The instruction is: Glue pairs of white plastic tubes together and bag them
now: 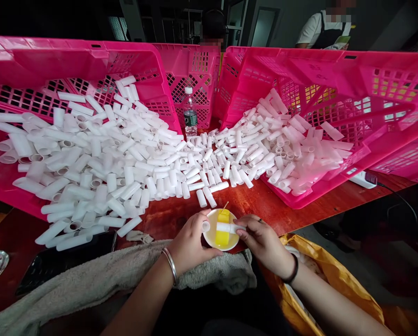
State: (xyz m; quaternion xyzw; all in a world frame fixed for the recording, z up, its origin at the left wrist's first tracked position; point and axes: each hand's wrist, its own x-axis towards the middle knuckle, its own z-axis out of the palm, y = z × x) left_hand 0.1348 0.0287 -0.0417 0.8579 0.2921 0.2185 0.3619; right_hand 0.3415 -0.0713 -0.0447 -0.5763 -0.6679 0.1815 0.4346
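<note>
My left hand [191, 240] is closed round a short white plastic tube [205, 227] beside a small white bowl [231, 243]. My right hand [261, 238] pinches another white tube [226, 227] and holds it flat across the bowl. A yellow sponge block [223, 231] sits in the bowl, with a thin stick poking up behind it. The bowl rests at the near edge of the red-brown wooden table [265, 205].
Two tipped pink crates spill white tubes onto the table: left crate [37, 60], right crate [370, 74]. A water bottle [190, 114] stands between them. A grey towel [100, 275] and a dark phone [65, 261] lie near left; a yellow bag [335, 284] hangs near right. Another person stands far behind.
</note>
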